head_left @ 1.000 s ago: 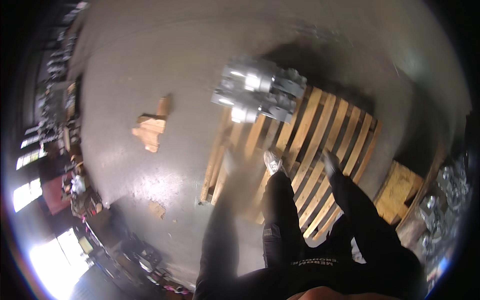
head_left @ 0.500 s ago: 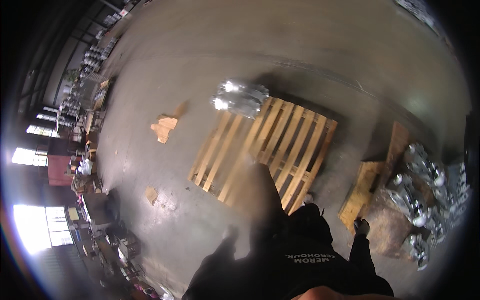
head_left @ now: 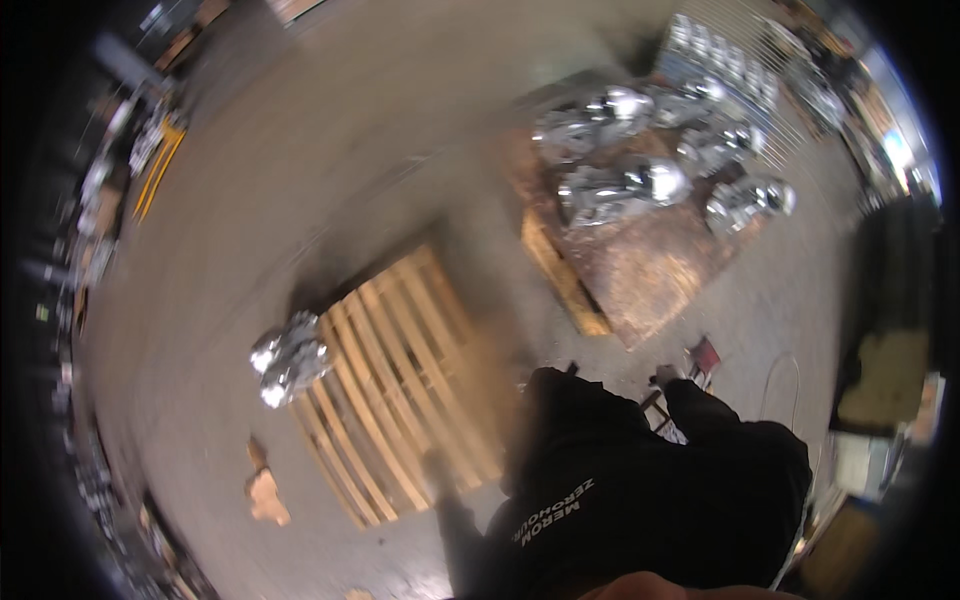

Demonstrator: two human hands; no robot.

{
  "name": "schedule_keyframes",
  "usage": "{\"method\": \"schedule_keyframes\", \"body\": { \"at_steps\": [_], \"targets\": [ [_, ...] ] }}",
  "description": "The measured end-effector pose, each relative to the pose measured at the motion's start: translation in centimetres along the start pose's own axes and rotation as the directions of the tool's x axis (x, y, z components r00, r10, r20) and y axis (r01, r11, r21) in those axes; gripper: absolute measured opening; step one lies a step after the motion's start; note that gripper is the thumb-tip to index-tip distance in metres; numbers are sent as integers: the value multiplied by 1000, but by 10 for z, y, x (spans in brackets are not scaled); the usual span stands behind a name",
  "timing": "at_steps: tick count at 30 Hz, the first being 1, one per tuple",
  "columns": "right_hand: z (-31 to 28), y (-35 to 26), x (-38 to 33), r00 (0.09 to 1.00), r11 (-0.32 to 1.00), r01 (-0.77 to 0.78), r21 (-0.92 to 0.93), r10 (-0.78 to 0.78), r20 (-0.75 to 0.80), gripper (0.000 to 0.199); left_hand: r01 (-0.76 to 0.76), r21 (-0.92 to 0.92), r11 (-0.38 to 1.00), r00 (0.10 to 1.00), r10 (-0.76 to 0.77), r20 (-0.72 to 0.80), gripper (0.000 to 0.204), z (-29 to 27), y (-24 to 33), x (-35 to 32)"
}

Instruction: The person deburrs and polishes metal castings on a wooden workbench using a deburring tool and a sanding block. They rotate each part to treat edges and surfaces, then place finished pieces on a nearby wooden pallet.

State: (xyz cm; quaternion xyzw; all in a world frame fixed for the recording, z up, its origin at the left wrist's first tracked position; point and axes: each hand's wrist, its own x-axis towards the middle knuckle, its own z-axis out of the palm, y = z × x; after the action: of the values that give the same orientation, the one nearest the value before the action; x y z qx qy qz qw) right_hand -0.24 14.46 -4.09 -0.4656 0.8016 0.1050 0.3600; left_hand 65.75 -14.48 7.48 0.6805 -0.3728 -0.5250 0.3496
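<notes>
My left hand (head_left: 437, 470) hangs low, in front of the slats of a wooden pallet (head_left: 385, 350). It is smeared by motion, so its fingers cannot be made out. My right hand (head_left: 664, 376) is on the right side, close to a small red piece (head_left: 704, 355) on a thin frame; whether it touches this is unclear. On the pallet's far left corner lies a clump of shiny silver metal parts (head_left: 290, 358). Ahead of my right hand, more shiny metal parts (head_left: 625, 190) rest on a brown sheet (head_left: 655, 285) over a wooden pallet edge (head_left: 560, 275).
Torn cardboard (head_left: 266, 497) lies on the floor at the lower left. A yellow rail (head_left: 158, 175) stands far left. Behind the brown sheet is a ribbed rack (head_left: 735, 75) with metal parts. A dark upright object (head_left: 885, 310) is at the right.
The view has swung to the right: the slatted pallet now sits further left, and the brown sheet with metal parts has come to the upper middle. Both hands remain low beside my body.
</notes>
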Motion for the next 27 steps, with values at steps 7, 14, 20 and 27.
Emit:
{"method": "schedule_keyframes", "body": {
  "at_steps": [7, 14, 20, 27],
  "targets": [
    [-22, 22, -62, 745, 152, -85, 985, 666, -38, 32, 270, 356, 895, 893, -371, 253, 31, 43, -127, -57],
    [-78, 40, -182, 653, 217, -290, 932, 757, 27, 33, 314, 459, 831, 848, -463, 258, 32, 105, -153, -101],
    [-82, 97, -174, 632, 556, -438, 706, 749, -198, 38, 303, 453, 839, 863, -443, 243, 33, 138, -168, -92],
    [-95, 181, -70, 753, 550, -145, 822, 601, -269, 40, -236, 536, 811, 918, 5, 397, 30, 273, -137, -64]
  ]
}}
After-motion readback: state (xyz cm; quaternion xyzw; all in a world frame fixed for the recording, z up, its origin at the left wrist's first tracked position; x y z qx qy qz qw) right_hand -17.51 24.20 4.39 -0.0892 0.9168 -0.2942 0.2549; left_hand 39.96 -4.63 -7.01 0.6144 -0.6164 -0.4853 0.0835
